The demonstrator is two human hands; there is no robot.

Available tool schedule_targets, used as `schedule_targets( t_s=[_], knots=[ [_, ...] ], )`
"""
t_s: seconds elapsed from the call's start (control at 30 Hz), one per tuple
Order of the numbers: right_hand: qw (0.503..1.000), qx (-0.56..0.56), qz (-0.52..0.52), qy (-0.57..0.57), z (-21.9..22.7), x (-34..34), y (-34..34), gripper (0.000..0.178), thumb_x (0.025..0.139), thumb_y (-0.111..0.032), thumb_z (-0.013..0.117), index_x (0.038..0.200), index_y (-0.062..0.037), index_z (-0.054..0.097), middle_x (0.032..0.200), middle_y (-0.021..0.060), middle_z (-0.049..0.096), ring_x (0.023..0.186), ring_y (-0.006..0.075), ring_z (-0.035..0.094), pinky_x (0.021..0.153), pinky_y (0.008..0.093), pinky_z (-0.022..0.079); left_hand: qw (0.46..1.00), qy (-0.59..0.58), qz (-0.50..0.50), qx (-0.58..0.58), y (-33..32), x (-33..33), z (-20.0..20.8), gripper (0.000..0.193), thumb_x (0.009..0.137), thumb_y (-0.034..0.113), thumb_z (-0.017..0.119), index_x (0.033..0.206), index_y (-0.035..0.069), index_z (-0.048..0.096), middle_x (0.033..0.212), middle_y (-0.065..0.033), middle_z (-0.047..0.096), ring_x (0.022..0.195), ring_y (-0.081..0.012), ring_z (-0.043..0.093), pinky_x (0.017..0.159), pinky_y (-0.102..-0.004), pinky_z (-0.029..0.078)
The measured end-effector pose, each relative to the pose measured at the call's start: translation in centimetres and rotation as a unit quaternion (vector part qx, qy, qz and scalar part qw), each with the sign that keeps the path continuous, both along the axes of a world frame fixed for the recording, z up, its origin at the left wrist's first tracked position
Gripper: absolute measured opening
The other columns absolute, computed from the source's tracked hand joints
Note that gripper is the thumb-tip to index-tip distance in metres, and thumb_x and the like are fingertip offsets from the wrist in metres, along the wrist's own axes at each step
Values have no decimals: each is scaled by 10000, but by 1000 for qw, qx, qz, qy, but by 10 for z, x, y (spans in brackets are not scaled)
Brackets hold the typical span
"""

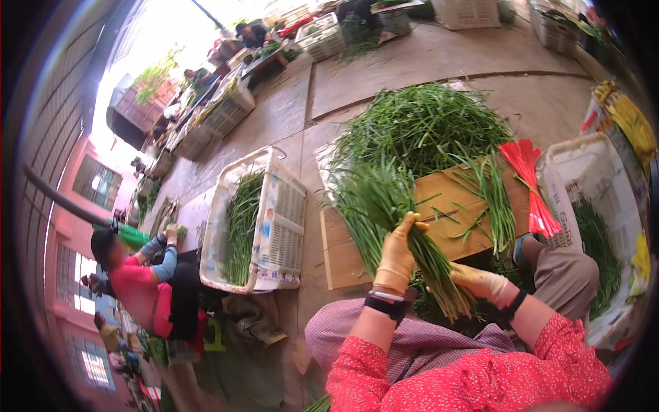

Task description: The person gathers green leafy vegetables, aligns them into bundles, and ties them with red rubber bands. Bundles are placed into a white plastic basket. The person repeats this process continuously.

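My left hand point(398, 253), in a pale yellow glove, is closed around a bunch of long green chives point(439, 271). Its leaves point up and away, and the pale stem ends hang toward my lap. My right hand point(478, 281), gloved the same way, grips the side of the bunch near those stem ends; its fingertips are partly hidden. Beyond my hands is a brown board point(439, 196) with a smaller row of chives point(498, 206) and loose leaves on it. A large heap of chives point(425, 123) lies behind it.
Red strips point(528, 185) lie at the board's right edge. White plastic crates holding greens stand left point(281, 226) and right point(559, 172) of me. A co-worker in a pink top point(141, 285) sits at the far left. More crates and people line the background.
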State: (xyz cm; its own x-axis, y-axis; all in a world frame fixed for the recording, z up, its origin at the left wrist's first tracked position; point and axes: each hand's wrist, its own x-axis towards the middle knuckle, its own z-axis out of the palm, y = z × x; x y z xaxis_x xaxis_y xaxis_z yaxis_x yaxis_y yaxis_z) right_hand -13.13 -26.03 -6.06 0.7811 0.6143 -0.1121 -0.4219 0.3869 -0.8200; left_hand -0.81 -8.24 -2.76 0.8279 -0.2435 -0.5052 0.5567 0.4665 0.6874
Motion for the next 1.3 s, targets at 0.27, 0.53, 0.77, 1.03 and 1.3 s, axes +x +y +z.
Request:
schedule_targets(
  t_s=[0.27, 0.53, 0.77, 1.03, 1.3],
  knots=[
    [987, -70, 11, 145, 0, -30, 25, 568, 873, -343, 754, 1305, -16, 583, 871, 60, 655, 721, 100, 600, 605, 230, 455, 999, 27, 28, 3, 1, 18, 0, 191, 908, 248, 753, 936, 65, 704, 790, -107, 721, 724, -223, 703, 624, -333, 566],
    [987, 25, 37, 154, 0, 44, 63, 408, 926, -241, 676, 1239, 11, 606, 793, 21, 618, 654, 98, 575, 555, 232, 431, 987, -132, 53, 71, 40, 46, 77, 518, 920, 391, 733, 1237, -2, 614, 1107, -137, 705, 900, -216, 698, 798, -346, 585],
    [886, 159, 41, 435, -119, 88, 119, 225, 987, -220, 625, 1093, -27, 675, 852, 33, 691, 758, 127, 674, 659, 281, 568, 841, -180, 52, 508, 79, 45, -51, 1243, 791, 705, 708, 1569, -56, 107, 1630, -278, 162, 1528, -352, 158, 1240, -452, 154],
    [928, -122, 207, 286, -84, 60, 79, 437, 1024, -392, 566, 1156, 10, 673, 985, 90, 744, 894, 205, 720, 831, 326, 569, 691, -136, -117, 700, 74, 25, -124, 1285, 675, 638, 825, 1595, 63, 136, 1649, -226, 162, 1512, -423, 178, 1219, -535, 200],
    [898, -351, -238, -115, -83, 56, 44, 231, 906, -271, 666, 1035, -84, 707, 895, 85, 718, 790, 200, 702, 724, 326, 548, 709, -182, -96, 674, 68, 27, -126, 1254, 688, 611, 830, 1590, 59, 155, 1633, -263, 171, 1498, -454, 188, 1223, -488, 226]
  ],
)
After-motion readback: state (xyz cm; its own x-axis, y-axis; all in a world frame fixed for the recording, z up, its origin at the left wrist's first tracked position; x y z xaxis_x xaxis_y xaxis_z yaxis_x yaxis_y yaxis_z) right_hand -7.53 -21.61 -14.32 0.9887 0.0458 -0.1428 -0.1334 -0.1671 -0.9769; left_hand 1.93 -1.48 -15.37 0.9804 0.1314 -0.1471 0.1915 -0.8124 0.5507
